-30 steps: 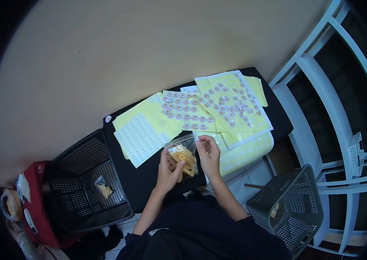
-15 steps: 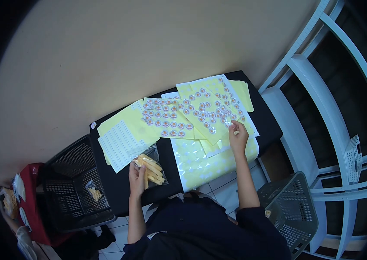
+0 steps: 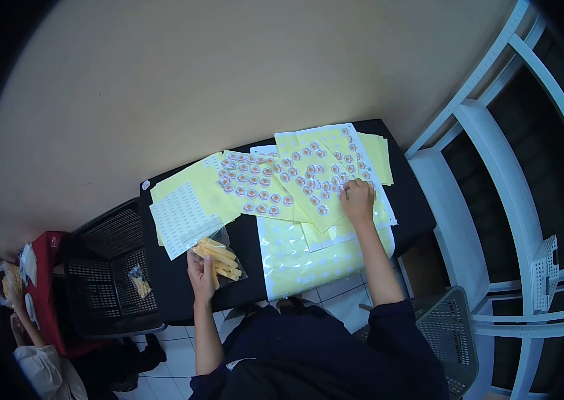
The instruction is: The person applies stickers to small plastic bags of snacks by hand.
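My left hand (image 3: 200,275) grips a clear plastic bag (image 3: 226,259) of pale yellow snack sticks by its left side, near the table's front edge. To the right, my right hand (image 3: 360,199) bends down over a yellow sheet of round stickers (image 3: 322,170), its fingers drawn together at the stickers. Whatever lies between those fingertips is hidden. A white sheet of small printed labels (image 3: 182,217) lies just above the bag, on yellow backing paper.
A glossy yellow sheet (image 3: 322,257) covers the front of the black table (image 3: 245,293). A black basket (image 3: 105,283) with a filled bag stands left; a grey-green basket (image 3: 455,333) stands right. Another person's arm (image 3: 28,323) is beside a red table (image 3: 47,267). White shelving (image 3: 488,153) stands right.
My right hand has moved slightly left and lower onto the sticker sheet, its fingers curling down. My left hand still holds the bag, now tilted a little differently. The view has shifted slightly.
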`<act>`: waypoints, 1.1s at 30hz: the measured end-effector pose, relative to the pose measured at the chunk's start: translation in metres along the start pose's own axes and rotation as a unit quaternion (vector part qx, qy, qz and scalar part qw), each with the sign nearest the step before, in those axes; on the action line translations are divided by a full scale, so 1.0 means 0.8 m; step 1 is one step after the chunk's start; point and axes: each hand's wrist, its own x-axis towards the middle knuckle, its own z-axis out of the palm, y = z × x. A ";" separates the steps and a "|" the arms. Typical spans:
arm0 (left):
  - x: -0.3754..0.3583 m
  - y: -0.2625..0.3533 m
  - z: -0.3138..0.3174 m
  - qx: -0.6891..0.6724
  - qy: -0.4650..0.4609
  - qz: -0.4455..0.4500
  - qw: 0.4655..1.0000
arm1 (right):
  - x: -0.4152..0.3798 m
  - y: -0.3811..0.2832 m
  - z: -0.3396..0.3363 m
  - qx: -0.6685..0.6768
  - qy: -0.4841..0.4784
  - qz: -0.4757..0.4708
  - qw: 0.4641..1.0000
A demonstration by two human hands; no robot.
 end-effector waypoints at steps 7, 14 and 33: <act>0.001 -0.010 -0.004 -0.012 -0.001 -0.009 1.000 | -0.007 -0.005 0.003 -0.017 0.012 0.018 1.000; 0.000 -0.005 -0.002 -0.013 -0.003 0.000 1.000 | -0.009 -0.008 0.005 -0.012 0.014 0.042 0.999; -0.001 0.002 -0.001 -0.020 -0.007 -0.003 1.000 | 0.024 -0.013 -0.012 -0.038 -0.163 0.114 0.979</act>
